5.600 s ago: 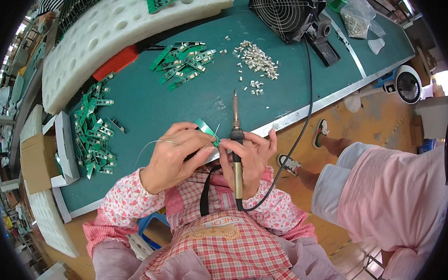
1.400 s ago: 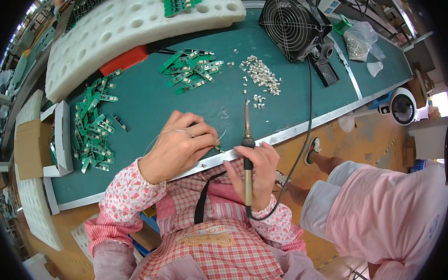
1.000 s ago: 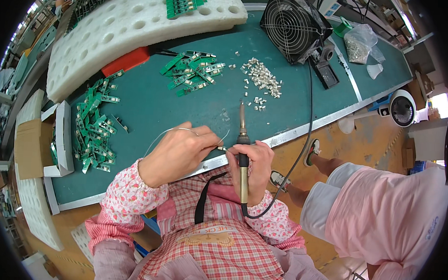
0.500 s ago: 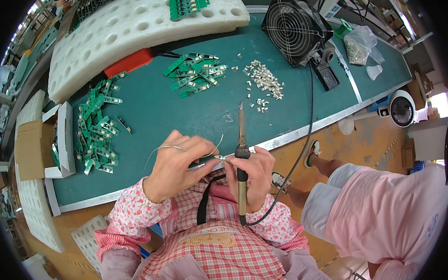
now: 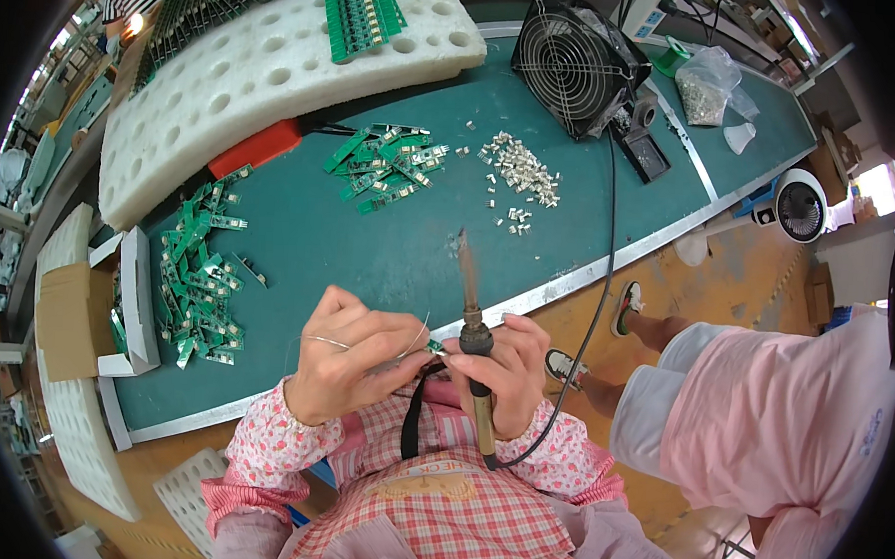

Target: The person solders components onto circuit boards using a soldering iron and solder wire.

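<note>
My left hand is closed, pinching the left end of a small green circuit board between thumb and forefinger. A thin strand of solder wire runs through its fingers and curves up above the board. My right hand is wrapped round a soldering iron, whose tip points up and away over the mat, apart from the board. The right fingertips meet the board's right end; a small metallic part seems to sit there, but it is partly covered.
Green boards lie in a middle pile and a left pile. Loose small metal connectors are farther right. White foam, a black fan and an iron stand line the back. Another person stands right.
The iron's tip has tilted a little left. Both hands sit slightly lower in the picture, the board's green face shows more, and the whole view has shifted slightly.
</note>
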### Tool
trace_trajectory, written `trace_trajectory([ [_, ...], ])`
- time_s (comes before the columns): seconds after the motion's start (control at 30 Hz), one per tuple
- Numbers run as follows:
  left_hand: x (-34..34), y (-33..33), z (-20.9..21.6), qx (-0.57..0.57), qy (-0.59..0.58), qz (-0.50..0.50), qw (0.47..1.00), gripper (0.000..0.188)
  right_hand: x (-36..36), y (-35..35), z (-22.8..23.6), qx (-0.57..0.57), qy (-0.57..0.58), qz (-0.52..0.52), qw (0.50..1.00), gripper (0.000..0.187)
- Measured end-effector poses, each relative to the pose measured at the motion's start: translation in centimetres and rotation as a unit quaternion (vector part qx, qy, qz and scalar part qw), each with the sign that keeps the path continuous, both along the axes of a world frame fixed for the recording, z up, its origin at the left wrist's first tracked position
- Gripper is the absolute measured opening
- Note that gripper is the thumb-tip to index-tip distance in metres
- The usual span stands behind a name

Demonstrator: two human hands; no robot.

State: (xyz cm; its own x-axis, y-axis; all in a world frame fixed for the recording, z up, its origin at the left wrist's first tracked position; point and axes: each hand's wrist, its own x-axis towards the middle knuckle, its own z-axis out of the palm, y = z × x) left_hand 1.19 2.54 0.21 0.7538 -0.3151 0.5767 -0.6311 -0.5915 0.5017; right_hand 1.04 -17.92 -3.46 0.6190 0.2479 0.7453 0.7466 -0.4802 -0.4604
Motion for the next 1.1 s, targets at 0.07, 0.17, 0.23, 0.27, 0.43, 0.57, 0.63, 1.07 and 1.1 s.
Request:
trace_trajectory([
  [0.07,-0.1,0.1,0.2,-0.006,0.008,-0.006,1.000,0.028,-0.2,0.0,0.0,-0.001,0.008,0.010,1.000,0.037],
  [0.17,-0.2,0.2,0.1,-0.019,0.025,-0.014,0.999,0.029,-0.3,0.0,0.1,0.005,0.007,0.020,1.000,0.039],
  [0.23,-0.2,0.3,-0.1,-0.024,0.031,-0.017,0.999,0.029,-0.2,0.1,0.1,0.007,0.007,0.026,1.000,0.038],
  [0.27,-0.2,0.2,-0.2,-0.030,0.034,-0.014,0.999,0.029,-0.2,0.1,0.0,0.008,0.005,0.028,1.000,0.038],
  [0.43,-0.2,0.1,-0.2,-0.036,0.067,-0.007,0.997,0.026,-0.2,0.7,-0.2,0.035,0.017,0.019,0.999,0.038],
  [0.57,-0.2,0.1,-0.6,-0.068,0.107,-0.005,0.992,0.024,-0.2,1.1,-0.3,0.067,0.030,0.013,0.997,0.041],
  [0.63,-0.1,-0.1,-0.6,-0.083,0.130,-0.004,0.988,0.023,0.1,1.0,-0.5,0.062,0.029,0.014,0.998,0.042],
  [1.07,-1.1,-0.3,-0.4,-0.078,0.164,0.023,0.983,0.022,-0.5,1.0,-0.9,0.029,0.029,-0.008,0.999,0.040],
  [1.1,-1.1,-0.1,-0.5,-0.072,0.134,0.007,0.988,0.023,-0.6,0.9,-1.0,0.029,0.023,0.000,0.999,0.039],
])
